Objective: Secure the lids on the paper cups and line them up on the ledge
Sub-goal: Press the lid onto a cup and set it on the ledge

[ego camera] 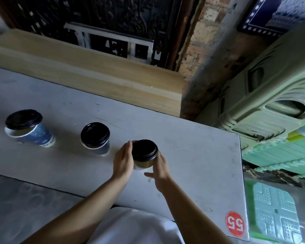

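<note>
Three paper cups with black lids stand in a row on the grey table (192,155). The nearest one, a yellowish cup (144,163) with a black lid (144,150) on top, sits between my hands. My left hand (123,160) lies flat against its left side, fingers straight. My right hand (161,169) wraps its right side, fingers curled behind it. A dark blue cup (99,147) carries a seated lid (95,134). On the far-left blue cup (37,136) the lid (23,119) lies askew, with the white rim showing under it.
A pale wooden ledge (95,73) runs along the far side of the table. A brick pillar (201,85) stands at its right end. Green plastic crates (271,111) are stacked to the right. A red "55" sticker (235,224) marks the table's near right corner.
</note>
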